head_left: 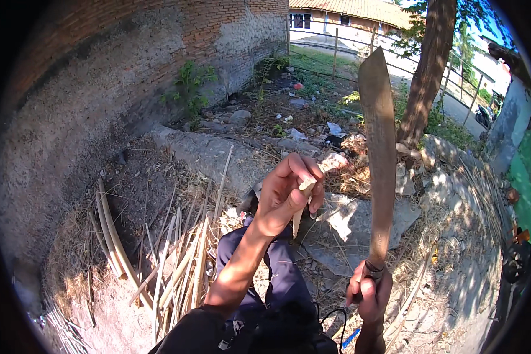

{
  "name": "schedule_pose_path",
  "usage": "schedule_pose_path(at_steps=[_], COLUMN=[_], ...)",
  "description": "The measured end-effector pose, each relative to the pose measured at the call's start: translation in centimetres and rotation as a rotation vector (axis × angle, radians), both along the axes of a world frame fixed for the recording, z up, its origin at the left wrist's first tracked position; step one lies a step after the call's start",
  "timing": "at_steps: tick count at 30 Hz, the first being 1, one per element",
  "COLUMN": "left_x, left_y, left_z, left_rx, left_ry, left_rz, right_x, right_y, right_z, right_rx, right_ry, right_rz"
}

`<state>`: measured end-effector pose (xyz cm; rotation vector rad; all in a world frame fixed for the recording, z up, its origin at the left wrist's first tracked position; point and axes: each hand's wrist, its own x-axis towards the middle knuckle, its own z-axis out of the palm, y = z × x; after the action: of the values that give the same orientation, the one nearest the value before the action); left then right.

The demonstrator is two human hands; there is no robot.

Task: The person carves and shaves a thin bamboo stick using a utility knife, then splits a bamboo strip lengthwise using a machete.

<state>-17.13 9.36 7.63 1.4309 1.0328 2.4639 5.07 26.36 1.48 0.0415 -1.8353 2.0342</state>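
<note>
Pinching a pale strip near the centre of the view, the left grip has thumb and fingers closed on it; they hide the strip's middle, one blunt end showing above the thumb and the narrower end pointing toward 6 o'clock. At 5 o'clock the right grip is wrapped round the handle of a machete, covering most of that handle, while the long brown blade stands nearly upright toward 1 o'clock. Dark trousers fill 6 o'clock, partly behind the left forearm. Between 7 and 8 o'clock lies a pile of pale strips, overlapping too much to count, with curved poles just beside it. A rough wall rises at 10 o'clock; light scraps near 12 to 1 o'clock are too small to identify. The tree trunk at 2 o'clock is cut off above.
</note>
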Motion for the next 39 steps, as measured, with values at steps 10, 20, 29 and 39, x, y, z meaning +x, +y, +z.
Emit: schedule_pose_path(at_steps=[10, 20, 29, 39], left_x=[-0.1, -0.1, -0.3, 0.3], left_y=[-0.6, -0.8, -1.0, -0.8], left_z=[-0.6, -0.7, -0.6, 0.2], left_rx=[-0.018, -0.018, -0.020, 0.010], left_ry=[0.015, 0.013, 0.011, 0.010], left_rz=[0.073, 0.089, 0.119, 0.076], right_x=[-2.3, -2.6, -2.7, -2.4], right_y=[-3.8, -4.2, -4.2, -4.0], right_z=[3.0, 3.1, 2.7, 3.5], right_rx=[0.104, 0.039, 0.188, 0.337], right_ry=[0.007, -0.003, -0.033, -0.032], right_rz=[0.190, 0.228, 0.193, 0.137])
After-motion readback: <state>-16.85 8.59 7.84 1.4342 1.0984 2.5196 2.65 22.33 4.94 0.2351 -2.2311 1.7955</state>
